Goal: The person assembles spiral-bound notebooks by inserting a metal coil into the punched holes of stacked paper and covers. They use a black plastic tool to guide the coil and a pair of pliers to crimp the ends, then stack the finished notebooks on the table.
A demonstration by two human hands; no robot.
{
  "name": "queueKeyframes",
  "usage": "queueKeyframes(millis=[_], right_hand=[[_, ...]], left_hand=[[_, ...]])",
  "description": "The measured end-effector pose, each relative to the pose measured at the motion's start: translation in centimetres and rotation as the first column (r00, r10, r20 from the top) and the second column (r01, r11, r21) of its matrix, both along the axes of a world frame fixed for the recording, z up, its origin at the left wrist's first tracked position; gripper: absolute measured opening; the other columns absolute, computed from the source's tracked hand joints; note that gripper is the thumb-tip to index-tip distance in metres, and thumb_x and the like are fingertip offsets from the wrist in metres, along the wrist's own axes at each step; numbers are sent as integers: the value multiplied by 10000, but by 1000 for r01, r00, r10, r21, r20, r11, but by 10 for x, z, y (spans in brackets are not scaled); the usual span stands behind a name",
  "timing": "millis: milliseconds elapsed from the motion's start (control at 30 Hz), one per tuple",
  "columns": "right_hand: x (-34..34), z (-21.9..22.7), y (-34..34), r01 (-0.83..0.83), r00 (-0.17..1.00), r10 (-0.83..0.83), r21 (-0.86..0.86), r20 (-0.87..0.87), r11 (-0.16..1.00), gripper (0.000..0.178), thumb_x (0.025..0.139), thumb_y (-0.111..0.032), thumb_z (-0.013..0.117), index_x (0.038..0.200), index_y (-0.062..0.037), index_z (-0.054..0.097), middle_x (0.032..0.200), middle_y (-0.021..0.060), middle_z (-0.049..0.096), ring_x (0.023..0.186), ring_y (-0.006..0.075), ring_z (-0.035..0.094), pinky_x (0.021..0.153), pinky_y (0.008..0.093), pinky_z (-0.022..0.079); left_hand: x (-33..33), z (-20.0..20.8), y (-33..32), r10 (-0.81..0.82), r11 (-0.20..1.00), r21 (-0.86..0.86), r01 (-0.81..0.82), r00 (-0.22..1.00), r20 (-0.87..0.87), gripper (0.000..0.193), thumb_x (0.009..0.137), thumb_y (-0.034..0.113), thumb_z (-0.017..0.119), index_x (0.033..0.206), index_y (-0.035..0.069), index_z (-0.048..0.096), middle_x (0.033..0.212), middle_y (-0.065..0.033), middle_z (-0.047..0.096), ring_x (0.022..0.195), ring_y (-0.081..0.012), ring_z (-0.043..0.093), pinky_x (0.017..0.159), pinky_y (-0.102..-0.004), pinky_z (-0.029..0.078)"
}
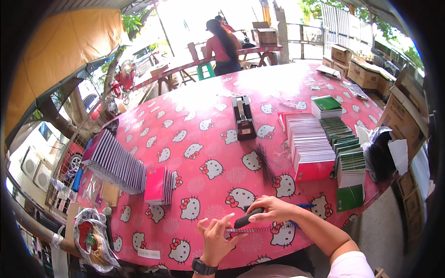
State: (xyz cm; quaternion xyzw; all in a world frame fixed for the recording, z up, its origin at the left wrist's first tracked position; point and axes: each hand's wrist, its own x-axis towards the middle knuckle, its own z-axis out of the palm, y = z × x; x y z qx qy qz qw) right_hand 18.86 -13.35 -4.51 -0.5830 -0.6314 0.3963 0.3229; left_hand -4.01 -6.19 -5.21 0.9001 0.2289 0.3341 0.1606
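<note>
Near the front edge of the table, my left hand [218,236] grips a small notebook [228,233], seen edge-on, between thumb and fingers. A thin spiral coil [262,229] runs along its edge and sticks out to the right. Wrapped round a black oblong tool [247,218], my right hand [271,208] holds it just above the coil; its exact kind does not show. Beneath my right forearm lie blue strips [304,205], possibly handles, partly hidden. Beyond my hands rests a bundle of black spiral coils [265,167].
A black tape dispenser [244,118] stands mid-table. Stacked notebooks line the left [116,162] and right [308,141], with pink ones [158,185] and green ones [350,198] nearer. A plastic bag [95,238] hangs front left. Cardboard boxes [402,113] flank the right; a person [223,48] stands beyond.
</note>
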Motion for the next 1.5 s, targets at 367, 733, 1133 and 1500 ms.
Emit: queueKeyframes(millis=[367, 733, 1133, 1500], right_hand=[[-12, 2, 0, -204, 770, 218, 92, -599, 975, 518, 839, -526, 642, 1111, -85, 652, 970, 54, 610, 915, 171, 522, 810, 297, 414], [-14, -13, 8, -65, 968, 74, 44, -239, 997, 454, 868, -420, 648, 1141, -58, 630, 924, 28, 570, 849, 117, 513, 725, 263, 414], [-23, -14, 7, -56, 985, 80, 157, -152, 986, 525, 873, -491, 618, 1163, -53, 619, 923, 24, 595, 857, 122, 530, 783, 277, 422], [-23, -14, 5, -94, 833, 107, 52, -542, 994, 514, 879, -508, 601, 1134, -63, 632, 919, 47, 596, 872, 154, 519, 795, 332, 430]], left_hand=[[-19, -3, 7, 219, 738, -668, 100, 900, 377, 635, 702, 132, 816, 1237, 55, 482, 1033, -51, 606, 908, -192, 602, 930, -367, 413], [-25, -43, 18, 157, 446, -727, 521, 755, 637, 285, 790, -92, 675, 991, 72, 558, 965, -56, 630, 963, -123, 575, 865, -262, 472], [-24, -44, 21, 167, 391, -743, 543, 752, 637, 340, 758, -92, 705, 1047, 58, 606, 990, -51, 651, 953, -114, 588, 867, -258, 472], [-26, -42, 12, 310, 406, -791, 458, 745, 591, 343, 870, -51, 605, 1205, 21, 608, 1036, -54, 645, 924, -105, 586, 805, -241, 468]])
